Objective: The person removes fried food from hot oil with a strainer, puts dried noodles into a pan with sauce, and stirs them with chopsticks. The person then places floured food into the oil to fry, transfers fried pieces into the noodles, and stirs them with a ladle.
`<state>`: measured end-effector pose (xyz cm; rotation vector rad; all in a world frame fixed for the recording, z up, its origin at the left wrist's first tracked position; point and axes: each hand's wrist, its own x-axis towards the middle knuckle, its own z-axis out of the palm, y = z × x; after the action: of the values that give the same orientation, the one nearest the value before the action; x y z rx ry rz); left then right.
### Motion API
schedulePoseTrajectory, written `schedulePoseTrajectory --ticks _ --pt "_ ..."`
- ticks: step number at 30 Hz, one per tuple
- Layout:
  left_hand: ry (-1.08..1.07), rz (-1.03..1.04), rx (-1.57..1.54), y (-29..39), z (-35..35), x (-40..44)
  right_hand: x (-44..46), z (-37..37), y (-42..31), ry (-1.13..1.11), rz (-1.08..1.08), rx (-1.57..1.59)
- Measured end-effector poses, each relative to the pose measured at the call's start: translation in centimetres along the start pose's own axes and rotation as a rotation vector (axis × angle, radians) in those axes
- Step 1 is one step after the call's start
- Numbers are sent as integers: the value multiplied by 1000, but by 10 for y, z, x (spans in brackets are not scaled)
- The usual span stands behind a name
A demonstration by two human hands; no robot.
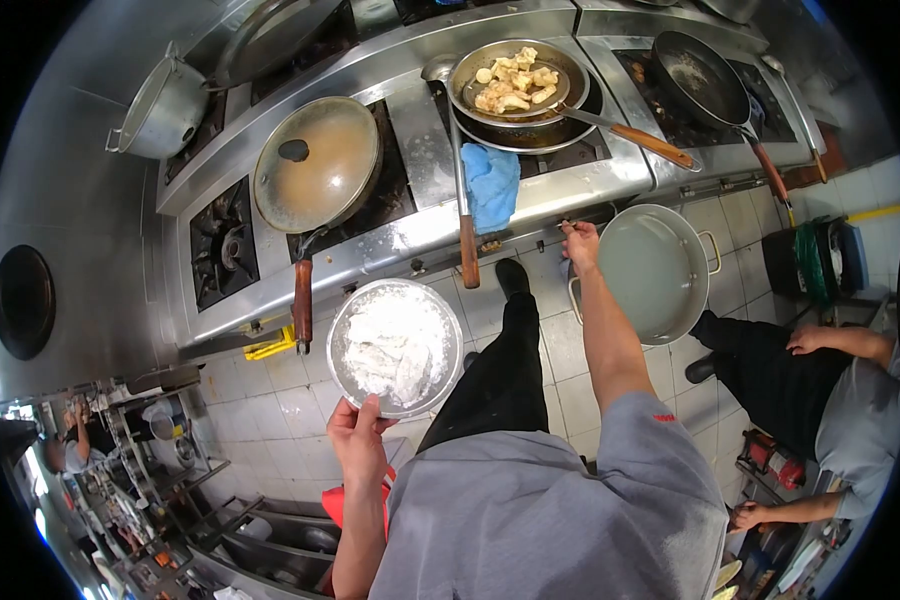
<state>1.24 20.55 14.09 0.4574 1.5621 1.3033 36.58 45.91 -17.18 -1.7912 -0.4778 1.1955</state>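
Note:
My left hand grips the near rim of a metal bowl, thumb over the edge. Inside the bowl lie pieces thickly coated in white flour. My right hand reaches to the stove's front edge, its fingers closed on a small control knob that they mostly cover. Just right of that hand is a wide two-handled pot of cloudy liquid. Above it, fried pieces rest in a strainer with a wooden handle, set over a pan.
A lidded wok sits on the left burner. A ladle and a blue cloth lie at the stove edge. A black wok stands at right. Another person is at far right; one more is at far left.

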Motion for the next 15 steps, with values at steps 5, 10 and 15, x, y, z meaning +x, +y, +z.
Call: schedulePoseTrajectory --ticks 5,10,15 --pt "8 -7 8 1 4 1 -4 0 -3 8 -45 -22" --pt "6 -4 6 0 3 2 -7 1 -5 22 -22 -1" --pt "1 -4 9 3 6 3 -9 0 -7 7 -2 -5"
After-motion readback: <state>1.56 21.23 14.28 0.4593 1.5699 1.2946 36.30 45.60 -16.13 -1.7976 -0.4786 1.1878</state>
